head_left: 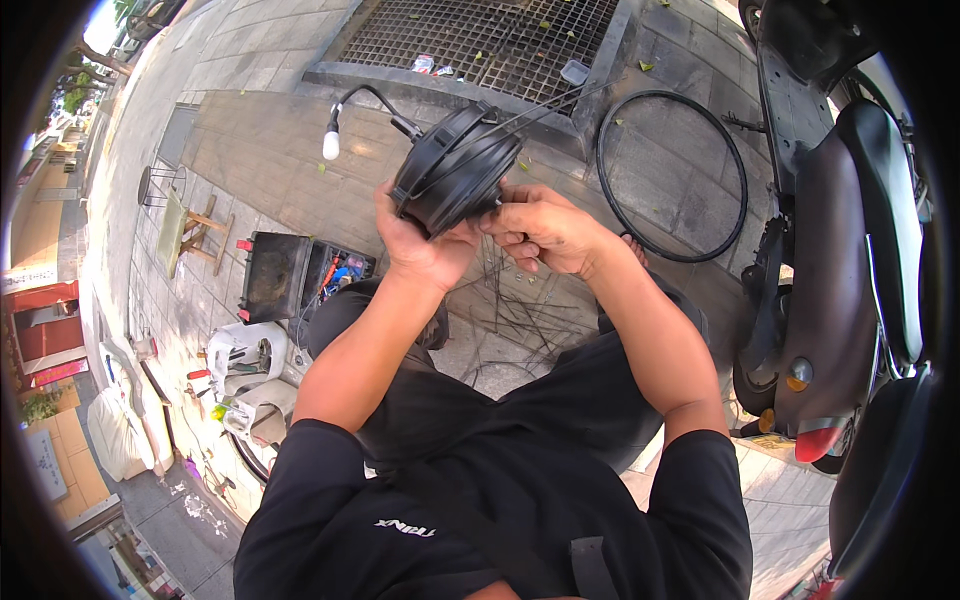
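Note:
A black wheel hub motor (455, 165) is held up in front of me, tilted. Its short black cable bends over to the left and ends in a white cap (331, 145). My left hand (425, 240) is closed around the hub's lower left side, palm beneath it. At its lower right edge, the fingers of my right hand (545, 230) are pinched together against the flange; what lies between them is too small to make out. Thin dark spokes (550, 105) stick out from the hub toward the upper right. More loose spokes (510, 310) lie scattered on the paving between my legs.
A black wheel rim (601, 160) lies flat on the right, beside a parked scooter (825, 270). To the left are an open black toolbox (275, 275) with tools, a small wooden stool (195, 230) and a white container (240, 350). A metal grating (480, 40) lies ahead.

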The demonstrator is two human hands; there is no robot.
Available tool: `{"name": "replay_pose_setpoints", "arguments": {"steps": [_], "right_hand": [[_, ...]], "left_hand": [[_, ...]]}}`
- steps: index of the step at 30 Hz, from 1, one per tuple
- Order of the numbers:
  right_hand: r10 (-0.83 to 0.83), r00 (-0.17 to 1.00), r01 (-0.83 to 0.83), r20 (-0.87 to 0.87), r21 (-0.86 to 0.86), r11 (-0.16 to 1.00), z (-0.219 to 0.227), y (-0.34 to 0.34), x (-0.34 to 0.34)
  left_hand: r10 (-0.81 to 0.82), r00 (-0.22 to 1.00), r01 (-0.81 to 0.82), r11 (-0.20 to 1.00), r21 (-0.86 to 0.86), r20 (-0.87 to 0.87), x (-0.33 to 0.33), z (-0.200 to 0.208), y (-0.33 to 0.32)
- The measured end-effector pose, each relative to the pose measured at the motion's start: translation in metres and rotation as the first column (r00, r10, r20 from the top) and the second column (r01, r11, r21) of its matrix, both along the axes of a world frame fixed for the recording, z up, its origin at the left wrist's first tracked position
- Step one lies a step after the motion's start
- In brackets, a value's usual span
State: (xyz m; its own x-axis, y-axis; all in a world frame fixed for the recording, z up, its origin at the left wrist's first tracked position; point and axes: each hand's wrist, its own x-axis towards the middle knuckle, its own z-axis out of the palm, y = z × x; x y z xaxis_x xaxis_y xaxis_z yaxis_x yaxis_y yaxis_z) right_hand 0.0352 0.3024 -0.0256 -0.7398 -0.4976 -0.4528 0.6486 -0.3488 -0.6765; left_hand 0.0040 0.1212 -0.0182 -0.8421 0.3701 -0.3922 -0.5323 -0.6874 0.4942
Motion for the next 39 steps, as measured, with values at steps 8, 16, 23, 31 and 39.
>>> {"name": "replay_pose_setpoints", "arguments": {"steps": [8,16,23,31,39], "right_hand": [[0.079,0.948,0.123,-0.307,0.585,0.802,0.027,-0.019,0.018],[0.015,0.91,0.255,-0.414,0.589,0.767,0.015,0.005,0.027],[-0.004,0.946,0.151,-0.323,0.432,0.889,0.004,0.008,0.051],[0.215,0.927,0.003,-0.308,0.577,0.817,-0.013,0.003,0.055],[0.465,0.865,-0.17,-0.191,0.76,0.627,-0.018,0.012,0.044]], "left_hand": [[-0.03,0.995,0.025,0.998,0.05,0.098,0.009,-0.016,-0.007],[-0.35,0.909,0.383,0.916,-0.117,0.228,0.02,0.01,-0.022],[-0.195,0.935,-0.084,0.687,-0.721,-0.295,0.002,-0.039,-0.077],[-0.376,0.926,0.374,0.9,-0.225,0.033,0.005,-0.014,-0.034],[-0.351,0.905,0.42,0.825,-0.377,0.241,0.027,-0.029,-0.035]]}}
